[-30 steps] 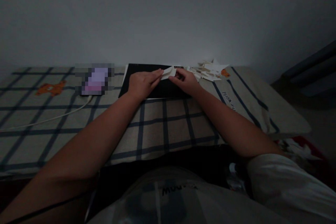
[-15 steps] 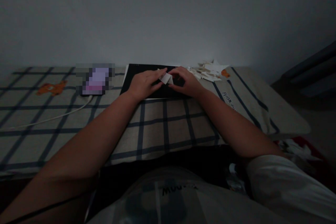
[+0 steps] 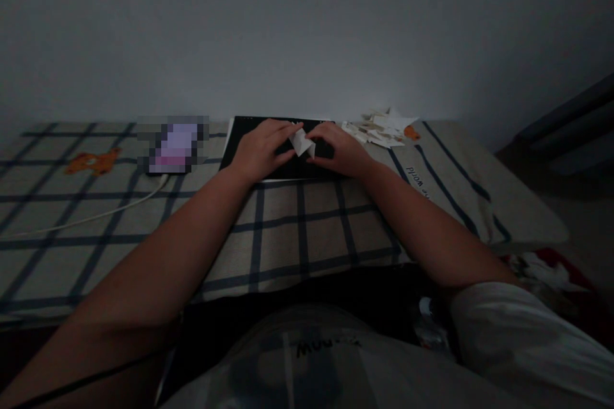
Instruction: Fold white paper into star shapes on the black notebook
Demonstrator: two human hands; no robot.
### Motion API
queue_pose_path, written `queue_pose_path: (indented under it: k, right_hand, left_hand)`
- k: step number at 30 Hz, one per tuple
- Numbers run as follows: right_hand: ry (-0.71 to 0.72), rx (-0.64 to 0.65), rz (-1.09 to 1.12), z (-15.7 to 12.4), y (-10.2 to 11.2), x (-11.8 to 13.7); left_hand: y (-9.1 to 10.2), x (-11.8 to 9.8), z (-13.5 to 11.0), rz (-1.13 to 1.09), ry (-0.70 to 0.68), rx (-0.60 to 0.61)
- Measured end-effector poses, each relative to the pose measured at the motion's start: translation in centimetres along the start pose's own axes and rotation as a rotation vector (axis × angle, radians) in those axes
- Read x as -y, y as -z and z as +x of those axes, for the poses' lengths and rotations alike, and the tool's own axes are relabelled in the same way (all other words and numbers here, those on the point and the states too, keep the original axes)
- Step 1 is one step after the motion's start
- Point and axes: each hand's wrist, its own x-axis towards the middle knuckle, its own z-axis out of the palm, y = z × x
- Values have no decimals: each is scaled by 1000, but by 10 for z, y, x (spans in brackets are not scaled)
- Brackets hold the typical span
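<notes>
A small folded piece of white paper (image 3: 302, 142) is between my two hands, over a black flat sheet or board (image 3: 235, 148). My left hand (image 3: 265, 148) grips its left side, thumb below and fingers above. On the other side my right hand (image 3: 341, 150) has its fingertips at the paper's right edge, curled around it. Beneath the black board a white edge shows along its left and front sides. The finer folds of the paper are too dim and small to make out.
A pile of white paper pieces (image 3: 377, 129) lies right of the board. To the left, a phone (image 3: 175, 148) with a white cable (image 3: 119, 208) rests on the checked tablecloth (image 3: 283, 230). A clear plastic bottle (image 3: 429, 326) stands by my lap; a red container (image 3: 551, 275) holds scraps.
The paper between my hands has tilted and shows a different face. My right fingers have shifted slightly on its edge, with the right thumb lower and away from the paper.
</notes>
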Motion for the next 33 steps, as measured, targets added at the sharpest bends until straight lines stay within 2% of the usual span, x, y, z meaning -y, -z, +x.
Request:
queue_pose_path:
  k: [4,14,19,25,29,33]
  right_hand:
    - [-39,7,-15,0,0,2]
    - [-119,41,-123,0,5,8]
    - [-143,78,-178,-2,5,1]
    - [-78,151,-159,-2,3,-6]
    - [-51,212,-122,-1,5,-2]
    - [-100,263,-143,-1,9,5]
  left_hand:
    - [-1,5,2,-30,-4,-36]
    - [-2,22,3,-78,-114,1]
    - [-1,28,2,-72,-86,83]
    - [-4,40,-1,-107,-24,207]
    - [-1,44,-3,-156,11,238]
    - [5,49,-3,-190,30,252]
